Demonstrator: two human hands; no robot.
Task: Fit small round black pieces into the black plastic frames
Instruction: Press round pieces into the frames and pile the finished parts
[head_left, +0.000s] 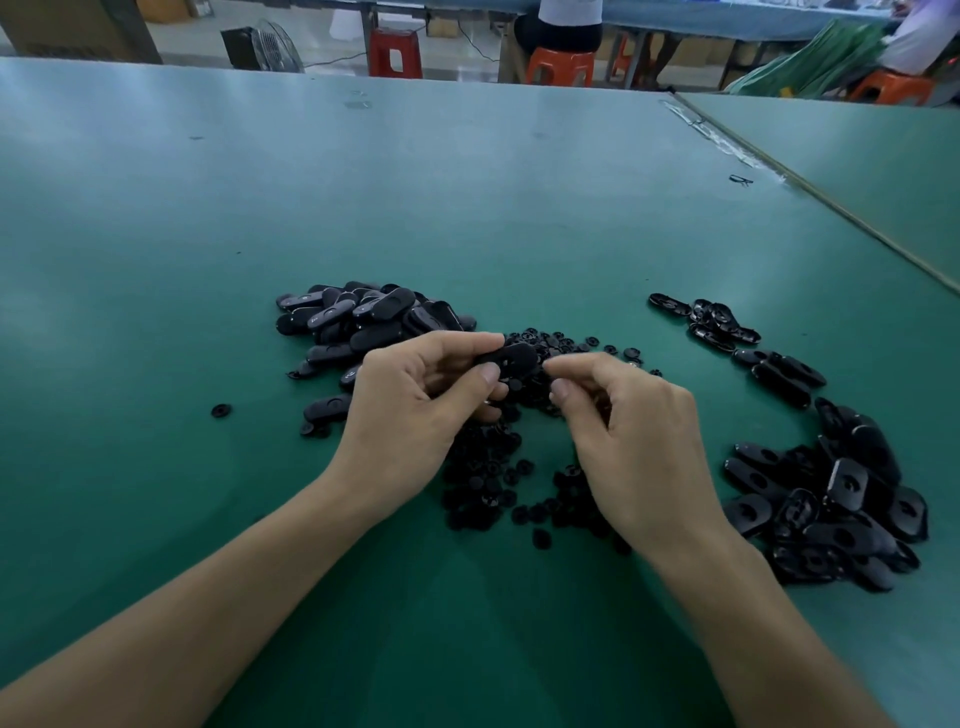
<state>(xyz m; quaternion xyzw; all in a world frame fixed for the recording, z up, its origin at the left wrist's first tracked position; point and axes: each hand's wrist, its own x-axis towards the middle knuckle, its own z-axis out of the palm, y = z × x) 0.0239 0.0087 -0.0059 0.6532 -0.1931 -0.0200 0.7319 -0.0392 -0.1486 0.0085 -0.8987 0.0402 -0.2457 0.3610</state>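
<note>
the left hand (410, 410) grips one frame (511, 358) over the loose round pieces (488, 483) on the bench (156, 260). just right of the frame the right hand (639, 436) pinches its fingers (562, 387) together; i cannot tell whether they hold a piece. the left heap (363, 322) and right heap (831, 499) beside it suggest the job is midway.

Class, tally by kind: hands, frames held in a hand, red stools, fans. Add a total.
Hands: 2, left hand and right hand
Held frame: 1, in the left hand
Red stool: 1
Fan: 1
Total: 5
</note>
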